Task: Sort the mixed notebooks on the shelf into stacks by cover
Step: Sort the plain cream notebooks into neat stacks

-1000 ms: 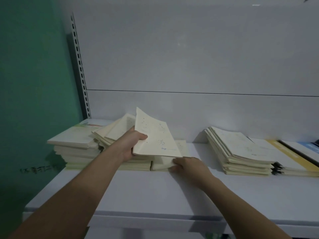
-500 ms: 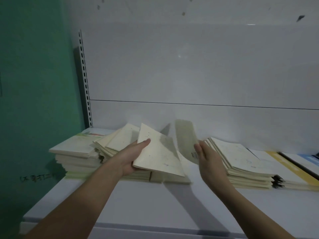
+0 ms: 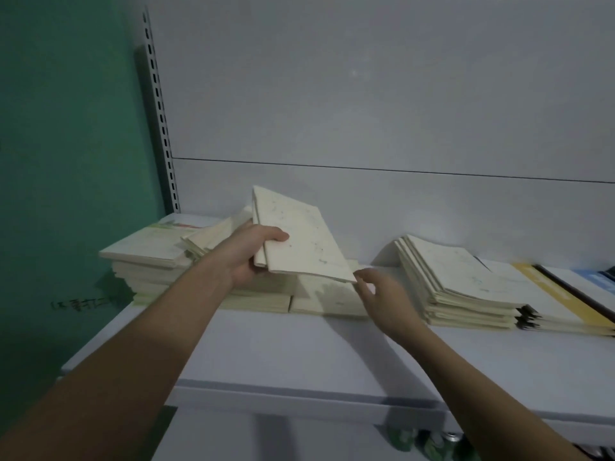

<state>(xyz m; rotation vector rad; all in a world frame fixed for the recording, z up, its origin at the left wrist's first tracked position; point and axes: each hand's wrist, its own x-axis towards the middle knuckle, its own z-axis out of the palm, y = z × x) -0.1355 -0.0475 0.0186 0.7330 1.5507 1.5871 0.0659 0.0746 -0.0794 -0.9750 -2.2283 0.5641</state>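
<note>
My left hand [image 3: 248, 256] grips a few cream notebooks [image 3: 299, 237] by their left edge and holds them tilted above the shelf. Under them lies a low cream stack [image 3: 329, 299]. My right hand [image 3: 382, 296] hovers with fingers spread just below the held notebooks' lower right corner, holding nothing. A fanned cream stack [image 3: 456, 277] lies to the right. At the far left stands a taller stack with a green-printed cover [image 3: 149, 244], and a loose cream pile [image 3: 209, 237] leans on it.
The white shelf [image 3: 299, 354] has a front lip facing me. Yellow-edged and blue notebooks [image 3: 559, 287] lie at the far right. A slotted upright [image 3: 159, 118] and a green wall [image 3: 66, 144] bound the left side. The white back panel rises behind.
My right hand carried a cream notebook to the right-hand stack, let it go, and came back empty to the corner of the notebooks in my left hand. The left hand kept its grip.
</note>
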